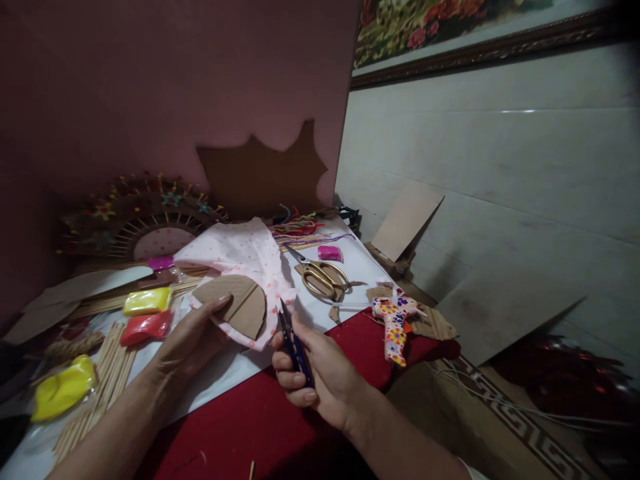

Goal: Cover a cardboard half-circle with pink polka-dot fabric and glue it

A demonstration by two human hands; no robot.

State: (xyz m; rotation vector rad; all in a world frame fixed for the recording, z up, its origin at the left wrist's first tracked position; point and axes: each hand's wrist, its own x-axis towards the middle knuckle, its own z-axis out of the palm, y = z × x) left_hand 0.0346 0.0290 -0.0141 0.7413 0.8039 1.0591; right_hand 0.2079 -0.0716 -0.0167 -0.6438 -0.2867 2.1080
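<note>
Over the near side of the worktop (225, 417), the left hand (197, 340) grips a cardboard piece (243, 307) and dotted fabric (230, 243); the right hand (320, 370) has its fingers around dark snips (295, 350). Beyond stand a pink wall (175, 73), left, and a tiled wall (475, 140) with a framed painting (445, 27), right.

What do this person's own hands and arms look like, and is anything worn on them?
The left hand and right hand are both bare, with no gloves, and no ring, watch or bracelet shows. The left forearm is uncovered as far as the picture reaches. On the right arm, the edge of a whitish sleeve just shows at the bottom.
</note>
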